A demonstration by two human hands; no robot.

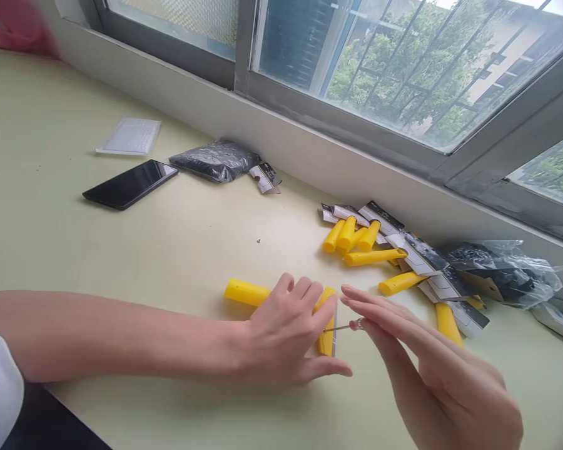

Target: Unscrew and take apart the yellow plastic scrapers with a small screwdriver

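**Yellow tool under a hand on a pale table, beside a window**

At the far left, blurred pink material shows at the edge of the broad, smooth, yellowish-green table. Toward the middle lie a flat whitish packet and, nearer, a black phone, its screen catching the light. Just right of it, a clear bag with dark contents rests near the pale ledge, and a small printed card lies beside it.

A tiny metal piece (easily missed) sits alone on the bare surface, farther off than the hands. The left hand reaches in palm down, fingers curled over the yellow tool, thumb stretched to the right. The tool's handle points left; its head shows between the hands. The right hand, fingers straight and close together, pinches the end of a thin metal rod between thumb and fingers, the rod's other end at the tool's head.

Farther right, yellow handles and printed cards lie heaped along the ledge, then a second clear bag. Beyond the window's grey frame, bars and green foliage show through the glass.
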